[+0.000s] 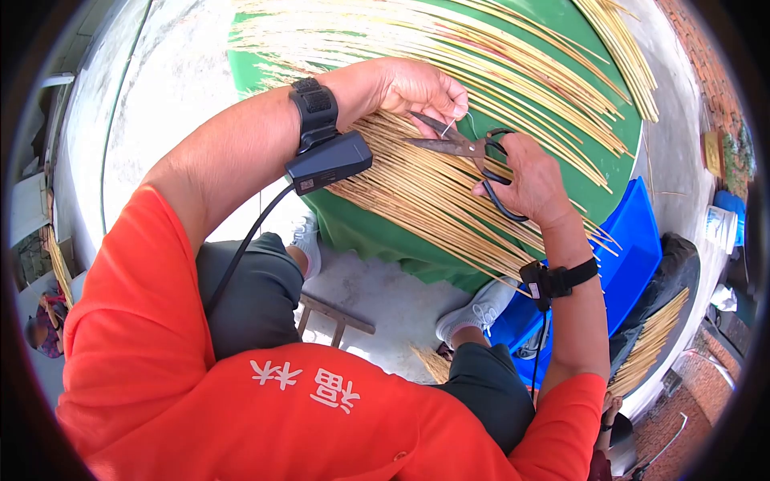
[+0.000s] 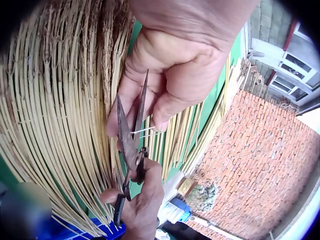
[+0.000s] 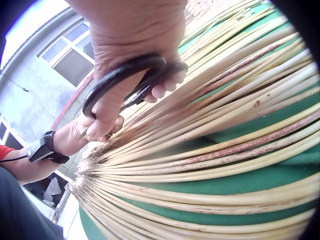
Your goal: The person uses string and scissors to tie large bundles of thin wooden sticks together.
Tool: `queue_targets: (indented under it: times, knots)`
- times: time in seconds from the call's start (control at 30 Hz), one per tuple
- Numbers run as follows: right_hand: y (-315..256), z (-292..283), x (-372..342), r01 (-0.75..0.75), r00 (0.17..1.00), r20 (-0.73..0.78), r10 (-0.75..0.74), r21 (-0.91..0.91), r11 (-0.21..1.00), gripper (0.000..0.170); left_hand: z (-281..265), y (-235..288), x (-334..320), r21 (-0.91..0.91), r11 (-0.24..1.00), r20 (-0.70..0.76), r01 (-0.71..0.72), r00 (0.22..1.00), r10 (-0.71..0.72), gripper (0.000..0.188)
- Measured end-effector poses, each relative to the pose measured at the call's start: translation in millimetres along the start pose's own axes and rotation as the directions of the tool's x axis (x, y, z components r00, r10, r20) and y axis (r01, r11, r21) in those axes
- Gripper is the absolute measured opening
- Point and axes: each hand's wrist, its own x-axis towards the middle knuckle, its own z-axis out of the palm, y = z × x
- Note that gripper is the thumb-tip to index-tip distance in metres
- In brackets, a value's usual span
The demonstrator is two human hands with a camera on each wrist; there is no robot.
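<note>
My left hand [image 1: 417,88] pinches a thin white thread [image 2: 146,131] between thumb and finger, above the straw stalks. My right hand [image 1: 531,180] grips scissors [image 1: 457,147] by the black handles [image 3: 122,75], with its thumb and fingers through the loops. The two blades stand apart, pointing toward the left palm in the left wrist view, and the thread crosses them near the pivot. Under both hands a spread of long dry straw stalks [image 1: 433,212] lies on a green cloth [image 1: 369,232], seed heads to the left and bare ends to the right.
More stalks [image 1: 513,60] are laid across the far part of the cloth. A blue bin [image 1: 622,248] stands at the right, below the table edge. Further right lies another bundle of stalks [image 1: 654,341]. A wooden stool [image 1: 341,317] is by the feet.
</note>
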Motion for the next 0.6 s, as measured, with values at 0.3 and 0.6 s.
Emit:
queue_targets:
  times: [0.3, 0.6]
  knots:
    - [2.4, 4.4, 5.9, 0.069, 0.996, -0.043, -0.072, -0.06, 0.996, 0.06, -7.7, -9.7, 8.9, -0.072, 0.993, 0.091, -0.089, 0.991, 0.096, 0.007]
    - [5.1, 9.9, 8.1, 0.081, 0.996, -0.028, -0.085, -0.105, 0.991, 0.06, -7.7, -9.7, 8.4, -0.089, 0.991, 0.112, -0.102, 0.987, 0.112, 0.007]
